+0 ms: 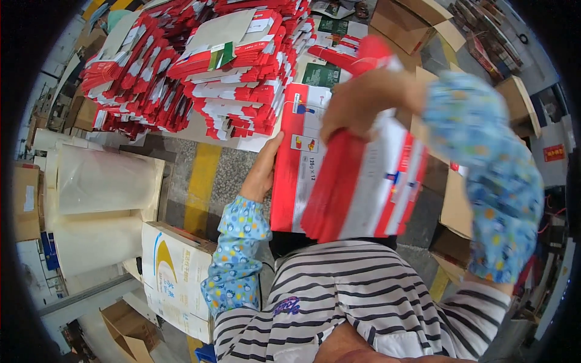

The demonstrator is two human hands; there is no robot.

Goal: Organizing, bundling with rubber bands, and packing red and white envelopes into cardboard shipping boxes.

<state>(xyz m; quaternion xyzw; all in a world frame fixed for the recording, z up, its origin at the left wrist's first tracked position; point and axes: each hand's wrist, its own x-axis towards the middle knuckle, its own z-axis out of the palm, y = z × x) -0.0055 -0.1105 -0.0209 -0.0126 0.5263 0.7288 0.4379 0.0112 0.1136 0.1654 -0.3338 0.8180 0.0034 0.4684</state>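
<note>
A stack of flattened red and white cartons (289, 175) lies before my torso, with printed pictures on its top panel. My left hand (264, 169) is at the stack's left edge, closed on the border; some of its fingers are hidden. Over the right part leans a fanned bundle of red and white flat cartons (357, 187), tilted and spread at its near end. My right hand (369, 100), smeared by motion, curls over the far end of this bundle. A blurred red piece (373, 51) shows just beyond that hand.
Tall piles of red and white flat cartons (236, 78) stand at the far left. Large pale rolls (103, 181) and a white printed box (175, 278) are on the left. Open brown boxes (402, 24) stand far right. A yellow stripe (203, 181) crosses the floor.
</note>
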